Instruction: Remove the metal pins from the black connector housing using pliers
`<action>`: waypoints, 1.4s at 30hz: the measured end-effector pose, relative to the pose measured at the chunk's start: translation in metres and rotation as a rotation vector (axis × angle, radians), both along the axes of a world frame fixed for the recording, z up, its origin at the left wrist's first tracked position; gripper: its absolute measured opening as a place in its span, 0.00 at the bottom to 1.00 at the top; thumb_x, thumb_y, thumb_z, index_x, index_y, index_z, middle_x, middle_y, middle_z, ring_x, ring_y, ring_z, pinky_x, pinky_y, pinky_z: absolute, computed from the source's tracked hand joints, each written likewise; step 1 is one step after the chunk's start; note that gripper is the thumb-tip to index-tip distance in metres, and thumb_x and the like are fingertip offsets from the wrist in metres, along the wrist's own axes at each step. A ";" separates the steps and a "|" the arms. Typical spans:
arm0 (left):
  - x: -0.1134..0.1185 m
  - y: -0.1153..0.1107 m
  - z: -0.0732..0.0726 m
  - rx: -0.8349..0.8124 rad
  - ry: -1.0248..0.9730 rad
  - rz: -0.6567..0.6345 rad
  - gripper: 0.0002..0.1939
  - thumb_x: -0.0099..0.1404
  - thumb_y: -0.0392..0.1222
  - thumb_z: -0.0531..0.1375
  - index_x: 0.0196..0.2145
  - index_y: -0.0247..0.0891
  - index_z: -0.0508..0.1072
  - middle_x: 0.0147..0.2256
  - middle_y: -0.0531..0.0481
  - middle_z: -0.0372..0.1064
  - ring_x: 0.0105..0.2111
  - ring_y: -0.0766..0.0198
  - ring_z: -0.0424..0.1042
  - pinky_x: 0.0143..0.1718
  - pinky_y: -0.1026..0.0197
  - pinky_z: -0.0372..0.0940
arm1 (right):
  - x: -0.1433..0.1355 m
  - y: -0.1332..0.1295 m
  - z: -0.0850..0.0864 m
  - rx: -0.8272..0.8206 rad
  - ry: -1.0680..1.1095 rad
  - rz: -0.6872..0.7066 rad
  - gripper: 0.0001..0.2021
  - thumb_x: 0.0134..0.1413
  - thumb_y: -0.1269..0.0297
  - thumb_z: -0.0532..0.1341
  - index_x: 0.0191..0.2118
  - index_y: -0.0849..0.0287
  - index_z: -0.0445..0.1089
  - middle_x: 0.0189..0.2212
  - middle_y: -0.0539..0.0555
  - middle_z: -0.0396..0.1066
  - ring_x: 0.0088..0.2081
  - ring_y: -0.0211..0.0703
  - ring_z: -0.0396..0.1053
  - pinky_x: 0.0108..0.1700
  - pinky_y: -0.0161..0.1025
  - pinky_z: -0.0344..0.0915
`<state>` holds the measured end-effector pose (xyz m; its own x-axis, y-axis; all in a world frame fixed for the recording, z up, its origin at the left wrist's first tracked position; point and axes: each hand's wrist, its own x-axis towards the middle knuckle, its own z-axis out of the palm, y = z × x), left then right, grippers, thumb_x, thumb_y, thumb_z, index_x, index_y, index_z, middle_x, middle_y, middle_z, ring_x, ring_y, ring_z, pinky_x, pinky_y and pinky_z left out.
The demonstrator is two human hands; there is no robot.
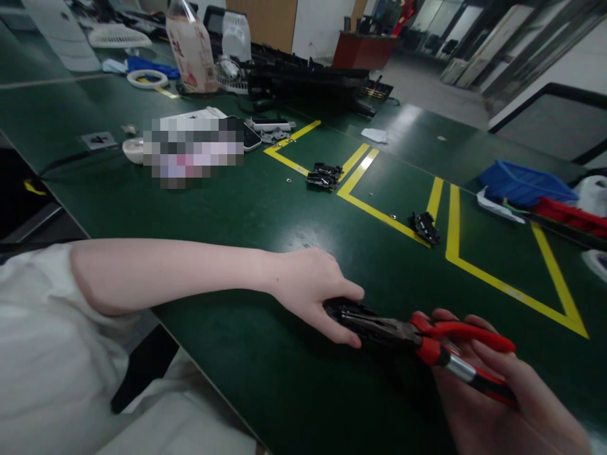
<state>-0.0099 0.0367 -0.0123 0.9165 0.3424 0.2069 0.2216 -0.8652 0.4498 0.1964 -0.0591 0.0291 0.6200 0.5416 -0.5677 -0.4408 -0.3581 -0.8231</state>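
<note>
My left hand [315, 287] is closed around a small black part [337, 309], pressing it near the green tabletop. Most of that part is hidden by my fingers and by the tool, so I cannot make out its kind. In my right hand [502, 385] are needle-nose pliers [446, 354] with red and black handles. Their long metal jaws point left and reach the black part between my left thumb and forefinger. Whether the jaws grip it or only touch it, I cannot tell. Similar-looking black pieces [325, 175] lie farther off, with another black piece [425, 227] to their right.
Yellow tape [393, 218] marks out areas on the green table [227, 208]. Behind stand a bottle [190, 50], a tape roll [147, 79] and a heap of black parts [308, 79]. A blue bin [526, 182] and a red tray [571, 216] are at right. A phone [251, 136] lies left.
</note>
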 end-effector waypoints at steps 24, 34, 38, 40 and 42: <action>-0.003 0.001 0.007 -0.205 0.028 0.051 0.23 0.65 0.63 0.59 0.28 0.40 0.65 0.19 0.58 0.64 0.20 0.67 0.63 0.27 0.63 0.56 | 0.000 0.004 0.005 0.064 -0.018 -0.023 0.18 0.36 0.69 0.65 0.40 0.57 0.73 0.42 0.55 0.78 0.47 0.48 0.77 0.45 0.39 0.76; -0.003 -0.002 0.008 0.001 0.056 0.106 0.24 0.65 0.64 0.57 0.29 0.39 0.69 0.21 0.56 0.69 0.21 0.65 0.68 0.28 0.61 0.57 | 0.008 0.002 0.001 0.143 -0.052 -0.027 0.13 0.41 0.66 0.64 0.38 0.55 0.74 0.42 0.53 0.79 0.50 0.50 0.76 0.54 0.47 0.73; -0.003 -0.003 0.010 0.253 0.171 0.309 0.25 0.65 0.65 0.56 0.30 0.38 0.72 0.23 0.52 0.72 0.22 0.61 0.71 0.31 0.57 0.58 | 0.012 0.001 -0.001 0.213 -0.081 0.010 0.16 0.38 0.65 0.68 0.39 0.54 0.74 0.42 0.54 0.78 0.50 0.52 0.76 0.54 0.50 0.74; -0.003 -0.004 0.012 0.308 0.245 0.366 0.26 0.65 0.66 0.56 0.30 0.37 0.72 0.24 0.50 0.74 0.23 0.59 0.72 0.32 0.56 0.58 | 0.012 0.000 -0.001 0.277 -0.116 0.048 0.18 0.36 0.66 0.70 0.39 0.53 0.73 0.41 0.51 0.78 0.51 0.51 0.75 0.54 0.49 0.73; -0.002 -0.006 0.015 0.329 0.300 0.384 0.28 0.65 0.67 0.55 0.30 0.36 0.73 0.26 0.48 0.76 0.24 0.58 0.73 0.32 0.56 0.58 | 0.011 -0.002 -0.002 0.338 -0.151 0.088 0.18 0.37 0.66 0.70 0.39 0.50 0.73 0.40 0.48 0.78 0.52 0.49 0.75 0.54 0.47 0.73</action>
